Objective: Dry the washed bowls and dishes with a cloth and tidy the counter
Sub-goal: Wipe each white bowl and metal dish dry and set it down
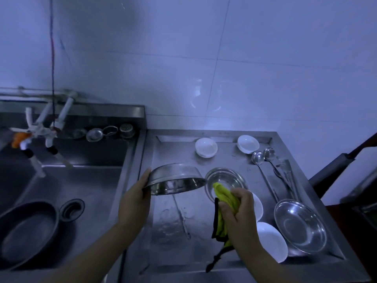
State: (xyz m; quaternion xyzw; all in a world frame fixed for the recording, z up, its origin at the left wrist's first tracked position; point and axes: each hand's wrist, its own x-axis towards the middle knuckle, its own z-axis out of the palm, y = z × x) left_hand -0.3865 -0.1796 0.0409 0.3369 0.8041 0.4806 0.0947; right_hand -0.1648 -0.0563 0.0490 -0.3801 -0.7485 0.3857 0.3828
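Note:
My left hand (135, 198) grips the rim of a steel bowl (175, 180), held tilted on its side above the wet steel drainboard (169, 219). My right hand (237, 211) grips a bunched yellow cloth (225, 198) with a black edge, just right of that bowl. Behind the cloth a second steel bowl (224, 178) sits upright on the drainboard. White dishes (271, 241) lie under and right of my right hand.
Two small white bowls (206, 147) (247, 144) stand at the back of the drainboard. Ladles (265, 160) and a steel dish (299, 225) lie at the right. The sink (81, 180) on the left holds a dark pan (28, 231); taps (40, 131) hang over it.

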